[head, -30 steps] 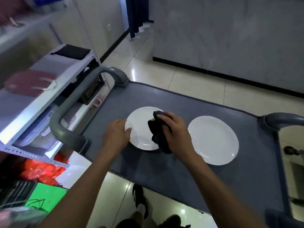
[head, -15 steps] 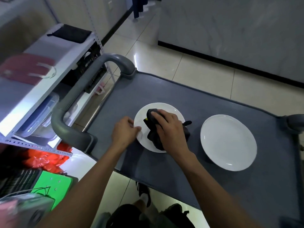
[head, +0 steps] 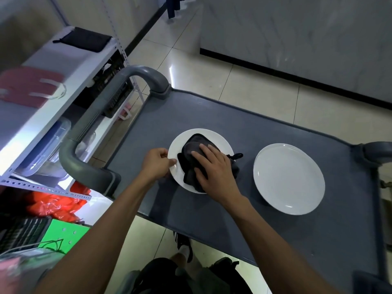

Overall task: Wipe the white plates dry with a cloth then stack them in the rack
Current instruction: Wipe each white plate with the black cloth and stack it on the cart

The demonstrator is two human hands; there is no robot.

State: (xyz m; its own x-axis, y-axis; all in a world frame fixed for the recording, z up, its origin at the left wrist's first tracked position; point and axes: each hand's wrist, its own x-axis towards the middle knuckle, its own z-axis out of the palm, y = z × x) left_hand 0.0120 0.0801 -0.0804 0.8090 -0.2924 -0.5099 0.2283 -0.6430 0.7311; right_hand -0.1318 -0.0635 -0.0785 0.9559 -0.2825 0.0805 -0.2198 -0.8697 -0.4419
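Plates, two of them and both white, lie face up on the grey top of a cart (head: 275, 219) in the head view. The left plate (head: 220, 141) sits under both hands; the right plate (head: 289, 178) lies well apart from the fingers, off to their right, bare and untouched. Being round, neither has a long axis or a heading that can be read.

A dark cloth (head: 192, 151) is bunched on the left plate. Its long axis runs roughly from the far rim toward the near rim, and a small loop of it pokes out past the plate's right edge, beyond the knuckles. The right hand (head: 214, 168) lies flat on the cloth, fingers straight, a little spread and pointing to the far left, pressing it onto the plate. The left hand (head: 157, 164) is at the plate's left rim, fingers curled, with thumb and fingertip pinching the edge.

Left of the left hand stands the cart's grey handle (head: 99, 115), and beyond it a white shelf unit (head: 53, 98).

Against half a second ago, the right hand's fingers lie flatter and more spread on the cloth, and the cloth reaches further toward the plate's far rim. The left hand has kept its hold on the rim. Both plates sit in the same spots on the cart; the camera has tipped slightly.
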